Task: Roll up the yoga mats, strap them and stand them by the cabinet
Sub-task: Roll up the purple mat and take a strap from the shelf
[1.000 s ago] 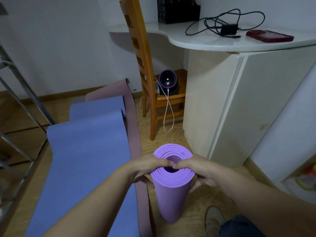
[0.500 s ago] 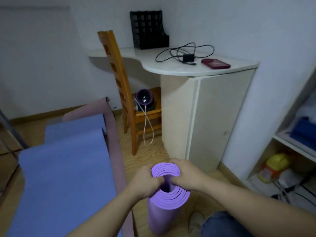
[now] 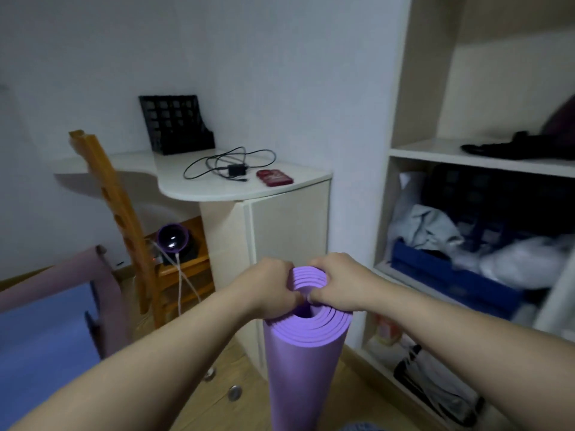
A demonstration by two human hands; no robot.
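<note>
A rolled purple yoga mat stands upright in the middle of the head view, its spiral end facing up and its lower end running out of the bottom of the frame. Both hands are on its top end: the left hand has its grip closed over the left side of the rim, and the right hand has its grip closed over the right and far side, fingers curled down into the layers near the hollow core. The knuckles of the two hands nearly meet above the roll. No strap can be made out on the part of the roll that shows. The roll is just in front of the cream cabinet that carries the white table, and near the open shelf unit to the right, where a blue crate holds crumpled cloth. On the table lie a black file rack, a coiled black cable and a red phone. A wooden chair stands left of the cabinet with a round purple device on its seat. Further left, a blue mat lies unrolled on the wooden floor, and a pink mat lies beside it, its far end curling up
</note>
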